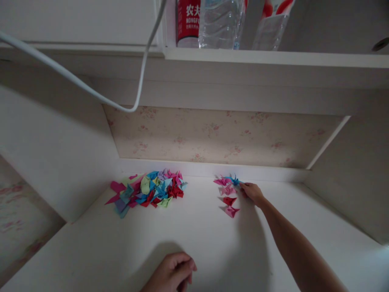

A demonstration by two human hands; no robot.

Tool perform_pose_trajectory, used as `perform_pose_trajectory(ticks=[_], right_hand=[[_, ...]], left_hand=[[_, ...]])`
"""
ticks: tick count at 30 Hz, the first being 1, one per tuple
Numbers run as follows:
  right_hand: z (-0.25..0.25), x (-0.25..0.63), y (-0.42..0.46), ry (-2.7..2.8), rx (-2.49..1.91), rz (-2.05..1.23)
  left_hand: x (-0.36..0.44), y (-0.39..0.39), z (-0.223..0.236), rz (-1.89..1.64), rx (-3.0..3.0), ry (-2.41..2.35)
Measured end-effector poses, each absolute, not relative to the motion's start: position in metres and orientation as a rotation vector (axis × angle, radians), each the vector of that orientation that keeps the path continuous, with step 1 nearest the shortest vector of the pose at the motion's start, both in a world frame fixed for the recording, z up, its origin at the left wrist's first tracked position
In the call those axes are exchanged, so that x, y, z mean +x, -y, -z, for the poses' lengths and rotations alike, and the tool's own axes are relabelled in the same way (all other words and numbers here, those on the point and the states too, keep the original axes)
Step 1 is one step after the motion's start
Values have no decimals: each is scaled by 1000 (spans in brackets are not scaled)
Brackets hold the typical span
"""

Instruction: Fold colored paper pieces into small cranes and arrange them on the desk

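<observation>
At the back of the white table, the fingers of the right hand are, as it seems, pinching the edge of a blue origami crane, which is lying just beside a pink crane, while the left hand is curling its fingers together on nothing visible. Squeezing too firmly could be creasing the thin paper, and a careless wrist could be knocking the red origami piece out of its column. Above, a red bottle label is showing "农夫" and "NONGFU".
</observation>
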State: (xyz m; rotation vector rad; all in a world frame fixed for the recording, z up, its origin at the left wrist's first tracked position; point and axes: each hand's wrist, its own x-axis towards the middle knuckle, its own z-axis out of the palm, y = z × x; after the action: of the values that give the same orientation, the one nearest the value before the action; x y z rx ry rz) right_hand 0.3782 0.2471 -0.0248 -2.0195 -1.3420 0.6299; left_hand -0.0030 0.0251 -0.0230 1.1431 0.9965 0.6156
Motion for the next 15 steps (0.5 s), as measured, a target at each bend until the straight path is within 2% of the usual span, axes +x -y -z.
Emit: perform_pose_trajectory(ticks=[15], right_hand=[[0, 366, -174, 1106, -1822, -616]], left_hand=[[0, -16, 6, -708, 1124, -987]])
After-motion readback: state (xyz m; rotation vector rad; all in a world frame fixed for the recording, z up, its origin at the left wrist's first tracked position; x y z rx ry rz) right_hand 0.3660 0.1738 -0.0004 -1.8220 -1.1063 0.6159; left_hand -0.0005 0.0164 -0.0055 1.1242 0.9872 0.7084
